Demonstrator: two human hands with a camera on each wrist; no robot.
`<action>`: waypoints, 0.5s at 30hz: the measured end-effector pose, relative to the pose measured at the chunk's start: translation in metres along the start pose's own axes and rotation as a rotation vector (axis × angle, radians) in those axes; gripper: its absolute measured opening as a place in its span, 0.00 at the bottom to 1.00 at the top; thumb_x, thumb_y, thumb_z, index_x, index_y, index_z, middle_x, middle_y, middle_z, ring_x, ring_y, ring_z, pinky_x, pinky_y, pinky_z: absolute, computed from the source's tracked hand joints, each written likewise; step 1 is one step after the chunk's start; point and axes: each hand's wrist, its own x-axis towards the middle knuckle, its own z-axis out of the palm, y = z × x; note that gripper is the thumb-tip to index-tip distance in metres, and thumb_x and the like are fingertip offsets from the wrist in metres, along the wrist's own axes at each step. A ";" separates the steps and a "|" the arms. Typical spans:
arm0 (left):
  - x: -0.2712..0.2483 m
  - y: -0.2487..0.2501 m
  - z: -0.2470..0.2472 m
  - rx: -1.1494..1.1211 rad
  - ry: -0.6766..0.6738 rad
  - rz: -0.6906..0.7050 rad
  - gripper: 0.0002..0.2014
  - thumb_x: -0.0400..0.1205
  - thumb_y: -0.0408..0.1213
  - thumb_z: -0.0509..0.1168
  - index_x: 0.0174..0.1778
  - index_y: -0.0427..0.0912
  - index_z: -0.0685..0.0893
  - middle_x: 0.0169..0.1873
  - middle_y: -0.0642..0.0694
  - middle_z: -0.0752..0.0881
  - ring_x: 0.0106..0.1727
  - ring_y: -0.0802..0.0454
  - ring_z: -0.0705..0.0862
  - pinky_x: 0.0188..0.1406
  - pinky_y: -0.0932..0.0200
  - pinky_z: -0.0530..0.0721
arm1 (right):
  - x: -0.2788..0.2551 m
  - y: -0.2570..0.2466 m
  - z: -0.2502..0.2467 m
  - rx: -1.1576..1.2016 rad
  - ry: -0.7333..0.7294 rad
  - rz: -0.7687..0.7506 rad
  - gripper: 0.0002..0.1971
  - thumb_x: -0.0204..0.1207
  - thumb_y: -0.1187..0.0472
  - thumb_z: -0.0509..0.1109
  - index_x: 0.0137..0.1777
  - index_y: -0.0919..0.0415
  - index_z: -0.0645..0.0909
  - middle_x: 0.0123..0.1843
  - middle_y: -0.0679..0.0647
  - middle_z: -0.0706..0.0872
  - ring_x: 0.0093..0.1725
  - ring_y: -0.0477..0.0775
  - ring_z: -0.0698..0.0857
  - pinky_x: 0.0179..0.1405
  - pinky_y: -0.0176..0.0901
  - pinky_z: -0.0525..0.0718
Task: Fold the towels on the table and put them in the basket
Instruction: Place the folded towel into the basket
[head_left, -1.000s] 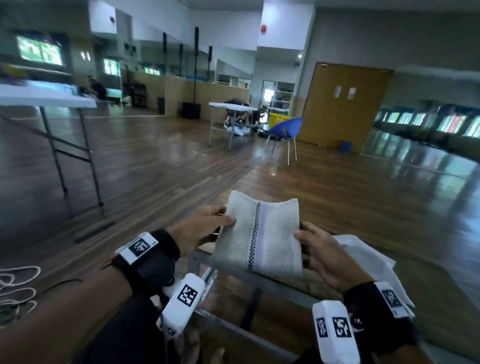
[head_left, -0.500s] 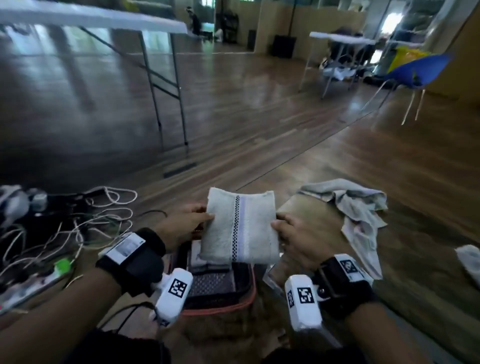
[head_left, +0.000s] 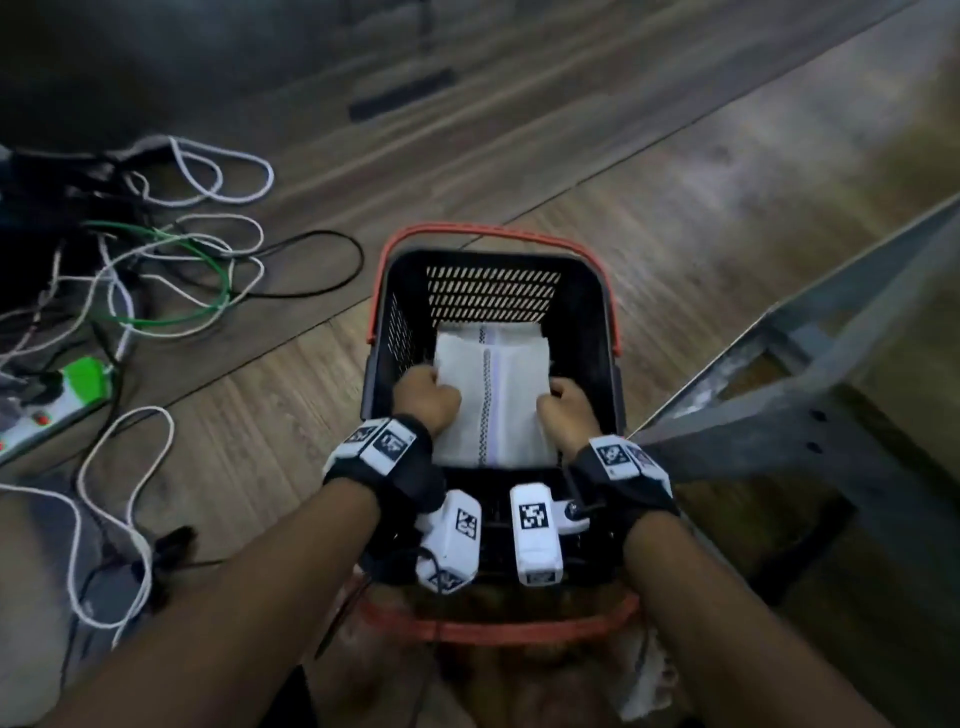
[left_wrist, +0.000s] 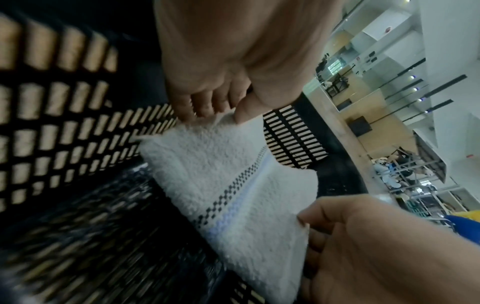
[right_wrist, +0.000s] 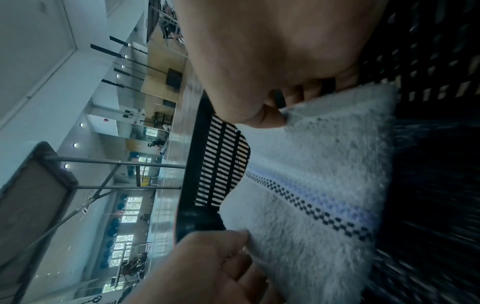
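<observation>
A folded white towel (head_left: 493, 405) with a dark checkered stripe hangs inside the black basket (head_left: 587, 312), which has a red rim and stands on the floor. My left hand (head_left: 428, 395) pinches the towel's left edge and my right hand (head_left: 563, 408) pinches its right edge. In the left wrist view my left hand (left_wrist: 221, 115) holds a corner of the towel (left_wrist: 233, 174) between thumb and fingers. The right wrist view shows my right hand (right_wrist: 280, 115) pinching the towel (right_wrist: 324, 185) the same way. Another folded towel (head_left: 483, 328) peeks out beneath, at the basket's far end.
A tangle of white, green and black cables (head_left: 171, 270) and a power strip (head_left: 57, 400) lie on the wooden floor to the left. The grey metal table frame (head_left: 810, 384) runs close along the basket's right side. Another table's foot (head_left: 400, 93) stands farther ahead.
Both hands have carried the folded towel from beside the table edge down into the basket. The head view has tilted down to the floor.
</observation>
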 end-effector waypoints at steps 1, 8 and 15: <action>0.012 0.004 0.006 -0.009 0.040 -0.007 0.16 0.75 0.26 0.57 0.55 0.34 0.86 0.54 0.36 0.87 0.56 0.39 0.84 0.49 0.60 0.75 | 0.012 -0.004 0.002 0.008 0.022 -0.011 0.21 0.76 0.71 0.55 0.69 0.66 0.74 0.65 0.63 0.81 0.63 0.61 0.80 0.53 0.40 0.73; 0.071 0.001 0.022 -0.111 0.100 0.056 0.18 0.78 0.24 0.56 0.63 0.33 0.80 0.58 0.35 0.85 0.59 0.39 0.82 0.60 0.55 0.78 | 0.067 -0.014 0.011 0.097 0.062 -0.049 0.21 0.77 0.70 0.55 0.70 0.64 0.73 0.65 0.61 0.81 0.55 0.53 0.78 0.53 0.40 0.75; 0.083 -0.018 0.032 -0.186 0.122 -0.026 0.19 0.78 0.23 0.56 0.65 0.31 0.76 0.61 0.35 0.82 0.62 0.39 0.80 0.59 0.59 0.76 | 0.072 -0.002 0.023 0.070 0.124 -0.012 0.24 0.77 0.69 0.54 0.75 0.63 0.67 0.70 0.62 0.77 0.62 0.57 0.78 0.59 0.41 0.76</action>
